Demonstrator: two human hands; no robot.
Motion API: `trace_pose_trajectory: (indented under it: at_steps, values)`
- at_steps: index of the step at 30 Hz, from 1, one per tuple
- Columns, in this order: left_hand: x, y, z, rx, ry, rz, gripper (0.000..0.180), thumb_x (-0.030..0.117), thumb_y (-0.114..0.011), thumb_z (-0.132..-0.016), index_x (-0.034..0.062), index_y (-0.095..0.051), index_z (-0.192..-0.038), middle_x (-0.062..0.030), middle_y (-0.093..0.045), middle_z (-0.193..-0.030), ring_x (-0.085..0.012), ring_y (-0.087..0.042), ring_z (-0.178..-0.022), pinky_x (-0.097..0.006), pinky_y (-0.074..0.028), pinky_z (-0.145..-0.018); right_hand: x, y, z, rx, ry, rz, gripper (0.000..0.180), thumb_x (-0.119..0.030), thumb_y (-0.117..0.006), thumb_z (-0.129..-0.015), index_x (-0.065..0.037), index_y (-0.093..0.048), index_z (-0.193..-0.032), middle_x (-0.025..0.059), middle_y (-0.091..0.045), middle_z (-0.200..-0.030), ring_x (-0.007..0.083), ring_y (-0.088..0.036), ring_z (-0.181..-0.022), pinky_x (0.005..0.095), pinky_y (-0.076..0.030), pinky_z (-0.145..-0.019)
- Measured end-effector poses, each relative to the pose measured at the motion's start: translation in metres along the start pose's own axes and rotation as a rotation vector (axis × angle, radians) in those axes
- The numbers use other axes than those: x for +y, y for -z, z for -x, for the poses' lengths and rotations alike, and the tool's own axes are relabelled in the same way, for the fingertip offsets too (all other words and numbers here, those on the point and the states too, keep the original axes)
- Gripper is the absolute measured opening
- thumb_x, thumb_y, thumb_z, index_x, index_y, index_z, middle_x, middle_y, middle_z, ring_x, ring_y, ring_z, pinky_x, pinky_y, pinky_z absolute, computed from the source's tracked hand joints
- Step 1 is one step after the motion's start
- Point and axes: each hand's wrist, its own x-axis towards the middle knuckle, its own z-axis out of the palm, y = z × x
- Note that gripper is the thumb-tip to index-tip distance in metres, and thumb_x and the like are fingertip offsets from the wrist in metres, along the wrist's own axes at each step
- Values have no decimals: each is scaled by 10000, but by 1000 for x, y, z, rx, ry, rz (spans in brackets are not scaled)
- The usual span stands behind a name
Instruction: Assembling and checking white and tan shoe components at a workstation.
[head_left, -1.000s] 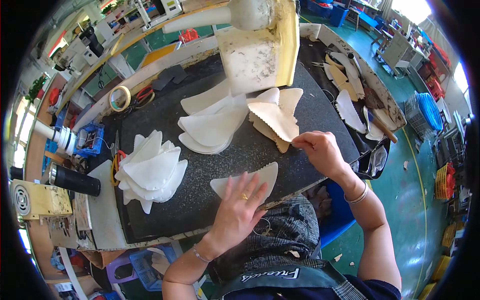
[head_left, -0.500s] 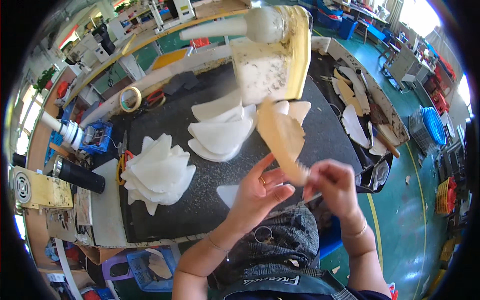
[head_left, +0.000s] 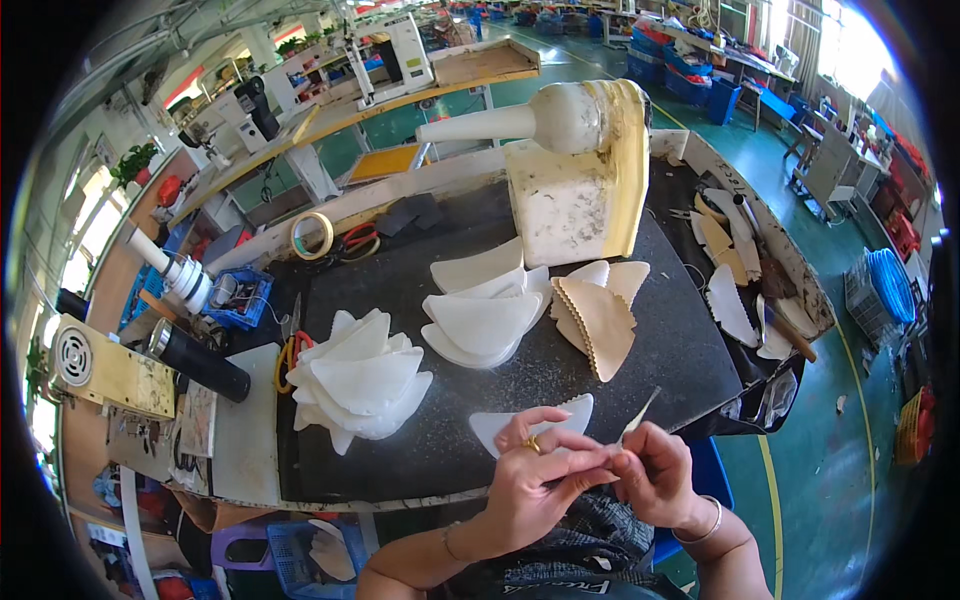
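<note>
A thin tan fan-shaped piece with a scalloped edge, seen edge-on, is pinched between the fingers of both hands just past the near edge of the black speckled work mat. The left hand and right hand touch, fingers closed on it. A flat white fan-shaped piece lies on the mat under the left fingers.

**Boxes and bins, no signs or screens**

Small blue box at the left end of the dark bench, full of little parts; just beside a white tube. Blue basket under the bench edge, near the bottom, holding pale pieces. Round blue basket on the green floor, far right. Row of blue bins far back, top right. Too small to see any labels.
</note>
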Motion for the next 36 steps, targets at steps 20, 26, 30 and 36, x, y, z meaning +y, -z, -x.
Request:
trace_pose_trajectory:
  at_steps: [20, 26, 30, 36]
  values:
    - [-37, 2, 18, 189, 964, 1403, 238, 224, -537, -961, 10, -580, -1056, -110, -674, -952, -222, -682, -796, -394, -587, -680, 36, 14, -1, 30, -106, -965, 217, -238, -554, -953, -69, -483, -838, 144, -613, -979, 273, -586, -1016, 414, -437, -917]
    - [-49, 36, 7, 405, 717, 1014, 173, 169, -542, -970, 38, -590, -867, -1, -617, -762, -53, -569, -648, -200, -464, -569, 13, 87, 7, -354, -284, 175, 316, -291, -620, -917, -2, -536, -821, 43, -571, -751, 150, -577, -662, 296, -470, -633]
    - [-17, 12, 32, 347, 333, 294, 27, 18, -597, -895, 26, -615, -876, -126, -706, -918, -98, -620, -668, -245, -512, -621, 27, 45, 12, -380, -23, 219, 592, -403, -688, -845, 75, -572, -1173, 143, -639, -1116, 251, -624, -1051, 354, -483, -889]
    - [-6, 19, 43, -300, 105, 186, 755, 550, -769, -617, -34, -658, -1084, -230, -504, -1339, -352, -470, -1270, -438, -383, -1039, 31, 10, 13, 116, -91, -292, 668, -422, -757, -772, 76, -582, -1182, 155, -640, -1138, 214, -614, -1061, 351, -463, -951]
